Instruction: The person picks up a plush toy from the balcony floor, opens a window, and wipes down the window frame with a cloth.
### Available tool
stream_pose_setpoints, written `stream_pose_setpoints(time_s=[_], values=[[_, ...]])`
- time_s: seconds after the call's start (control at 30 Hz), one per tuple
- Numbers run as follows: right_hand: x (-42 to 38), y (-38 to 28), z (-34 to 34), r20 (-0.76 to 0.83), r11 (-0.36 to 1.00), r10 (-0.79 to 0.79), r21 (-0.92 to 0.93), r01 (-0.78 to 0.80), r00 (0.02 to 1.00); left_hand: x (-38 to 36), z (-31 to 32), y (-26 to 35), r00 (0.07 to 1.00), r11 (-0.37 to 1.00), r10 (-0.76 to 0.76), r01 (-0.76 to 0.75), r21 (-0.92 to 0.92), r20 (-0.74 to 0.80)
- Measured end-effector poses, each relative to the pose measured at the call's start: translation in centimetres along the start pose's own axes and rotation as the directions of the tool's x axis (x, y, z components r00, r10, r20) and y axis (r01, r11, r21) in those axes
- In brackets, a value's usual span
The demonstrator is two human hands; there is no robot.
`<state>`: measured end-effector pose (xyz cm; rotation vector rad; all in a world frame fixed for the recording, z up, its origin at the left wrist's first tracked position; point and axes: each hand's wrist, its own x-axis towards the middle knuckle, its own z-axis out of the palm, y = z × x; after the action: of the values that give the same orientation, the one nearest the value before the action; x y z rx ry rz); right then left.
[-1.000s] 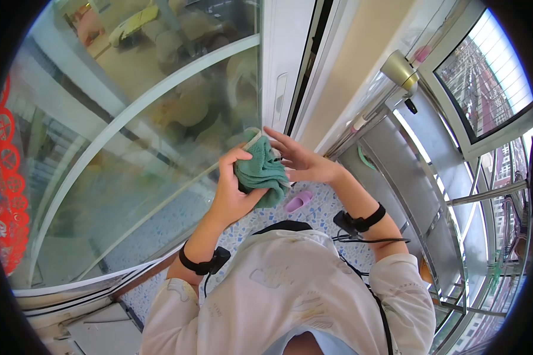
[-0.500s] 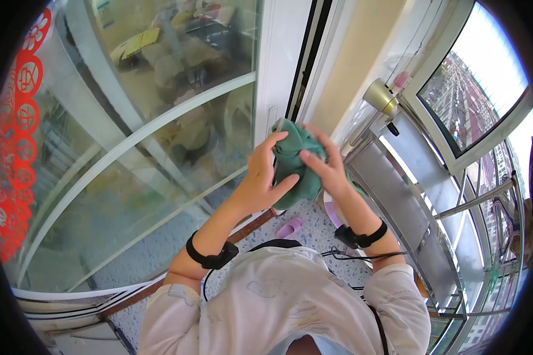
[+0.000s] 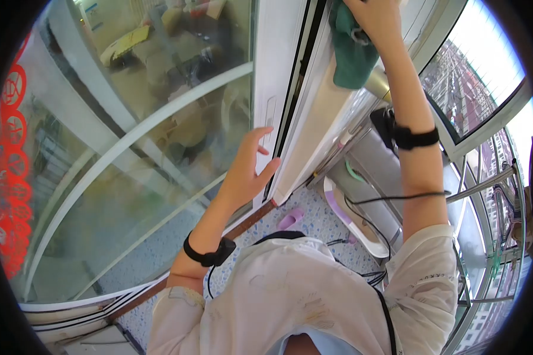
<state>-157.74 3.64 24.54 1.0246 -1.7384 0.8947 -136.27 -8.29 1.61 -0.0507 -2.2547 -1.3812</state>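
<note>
High up at the top of the view, my right hand (image 3: 380, 22) is closed on a green cloth (image 3: 352, 59). The cloth hangs down from the fingers and overlaps the beige wall strip (image 3: 320, 133) beside the door frame. My fingertips there are partly cut off by the view's edge. Lower and to the left, my left hand (image 3: 247, 171) is held in the air with fingers apart and nothing in them. It overlaps the white sliding door frame (image 3: 278, 77), close to the recessed door handle (image 3: 270, 115).
A glass door panel (image 3: 154, 195) with a red paper cutting (image 3: 15, 177) fills the left. On the right are an open window (image 3: 474, 77) and metal rails (image 3: 485, 183). A pink slipper (image 3: 290, 219) and a white-and-purple basin (image 3: 343, 207) are low down. A black cable (image 3: 397, 197) crosses near my right arm.
My right hand has carried the green cloth up and to the right, unfolding it from a bunch. My left hand has let go of it and moved slightly down.
</note>
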Motion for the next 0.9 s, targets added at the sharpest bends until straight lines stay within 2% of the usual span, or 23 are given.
stream_pose_setpoints(time_s=[0.07,0.2,0.37,0.5,0.57,0.7,0.8,0.9], values=[[0.3,0.3,1.3,0.001,0.989,-0.015,-0.144,0.015,1.0,0.0,0.3,-0.6,1.0,1.0,0.003,-0.003,0.001,0.005],[-2.0,0.0,2.1,0.043,0.975,0.057,-0.218,-0.046,0.997,-0.7,0.5,-1.7,1.0,1.0,-0.013,0.013,0.003,0.005],[-9.7,1.9,4.8,0.181,0.931,0.102,-0.365,-0.029,0.978,-1.4,0.0,-2.5,0.997,0.996,-0.083,0.083,-0.02,0.008],[-19.1,3.4,7.0,0.303,0.954,0.166,-0.291,-0.075,0.938,-1.6,-0.5,-3.3,0.996,0.995,-0.083,0.084,-0.052,0.019],[-23.5,4.6,8.2,0.396,0.96,0.137,-0.278,-0.024,0.908,-1.6,-0.6,-3.4,0.997,0.995,-0.075,0.076,-0.063,0.006],[-27.1,5.2,9.6,0.444,0.955,0.168,-0.294,-0.034,0.88,-2.4,-0.7,-3.0,0.992,0.991,-0.126,0.125,-0.056,-0.009],[-28.4,5.4,10.2,0.373,0.967,0.136,-0.253,-0.04,0.918,-2.9,0.1,-2.9,0.988,0.986,-0.157,0.157,-0.059,0.002],[-31.5,6.1,11.1,0.44,0.965,0.165,-0.256,-0.053,0.882,-3.3,1.1,-2.3,0.98,0.977,-0.197,0.198,-0.083,0.019]])
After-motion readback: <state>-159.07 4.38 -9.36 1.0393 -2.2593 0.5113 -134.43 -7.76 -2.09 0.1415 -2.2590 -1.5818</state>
